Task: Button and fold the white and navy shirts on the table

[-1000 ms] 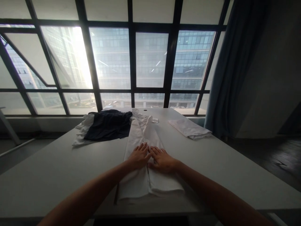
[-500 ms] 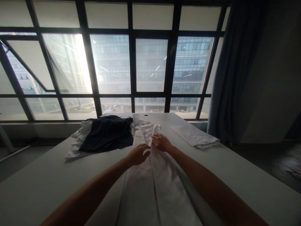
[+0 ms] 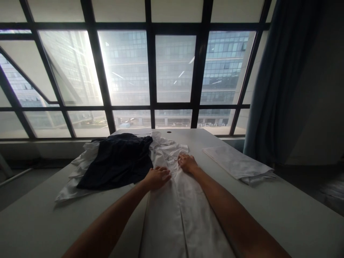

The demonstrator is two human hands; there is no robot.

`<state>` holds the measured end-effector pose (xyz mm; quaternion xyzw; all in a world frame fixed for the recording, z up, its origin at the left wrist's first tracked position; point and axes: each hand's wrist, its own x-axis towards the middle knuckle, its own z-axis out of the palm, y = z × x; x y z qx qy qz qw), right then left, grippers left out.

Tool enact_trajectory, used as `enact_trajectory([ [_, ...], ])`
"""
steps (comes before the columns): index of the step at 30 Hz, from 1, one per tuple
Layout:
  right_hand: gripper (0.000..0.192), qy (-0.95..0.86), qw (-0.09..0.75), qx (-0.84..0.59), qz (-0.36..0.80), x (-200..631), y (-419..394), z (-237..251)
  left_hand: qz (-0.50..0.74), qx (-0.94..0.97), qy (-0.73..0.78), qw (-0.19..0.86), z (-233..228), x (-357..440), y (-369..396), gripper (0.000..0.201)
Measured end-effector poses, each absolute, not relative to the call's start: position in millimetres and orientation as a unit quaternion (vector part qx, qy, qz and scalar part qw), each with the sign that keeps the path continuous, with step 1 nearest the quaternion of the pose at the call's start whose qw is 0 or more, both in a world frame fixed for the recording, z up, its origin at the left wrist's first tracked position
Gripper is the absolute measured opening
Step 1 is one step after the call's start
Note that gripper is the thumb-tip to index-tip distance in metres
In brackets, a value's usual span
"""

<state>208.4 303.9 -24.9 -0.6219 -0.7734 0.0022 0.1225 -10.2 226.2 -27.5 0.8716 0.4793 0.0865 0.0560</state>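
White garment point(image 3: 163, 222), long, split by a dark central line, far end rumpled. Left hand point(image 3: 158, 178), right hand point(image 3: 187, 163): fingers bent over it, grip indeterminable.

Low passage forward-left is blocked by the dark garment point(image 3: 118, 161); rightward, bare tabletop point(image 3: 215, 171) is left between the white garment point(image 3: 166, 218) and folded cloth point(image 3: 238, 162).

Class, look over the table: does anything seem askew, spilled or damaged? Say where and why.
No spill or damage shows. At left, the dark cloth lies loosely spread over rumpled white cloth, untidy against the folded cloth at right. White fabric is also bunched just beyond the right hand.
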Motion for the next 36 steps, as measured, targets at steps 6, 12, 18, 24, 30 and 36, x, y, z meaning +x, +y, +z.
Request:
enact_trajectory([
  [6, 0.065, -0.749, 0.063, -0.656, 0.063, 218, 346, -34, 0.123, 0.865, 0.485, 0.037, -43, -9, 240, 0.062],
  [12, 0.072, -0.749, 0.078, -0.654, 0.073, 221, 350, -45, 0.099, 0.875, 0.468, 0.075, -23, -14, 275, 0.067],
  [18, 0.083, -0.736, 0.074, -0.666, 0.101, 222, 351, -45, 0.127, 0.830, 0.542, 0.027, -27, -23, 343, 0.058],
  [24, 0.097, -0.733, 0.073, -0.668, 0.110, 223, 352, -46, 0.030, 0.817, 0.576, 0.015, -38, -13, 343, 0.066],
  [30, 0.077, -0.754, 0.132, -0.643, -0.004, 217, 347, -39, 0.026, 0.818, 0.574, -0.005, -31, 12, 298, 0.065],
  [36, 0.072, -0.765, 0.084, -0.636, 0.055, 204, 337, -37, 0.042, 0.815, 0.578, 0.017, -42, 18, 275, 0.072],
])
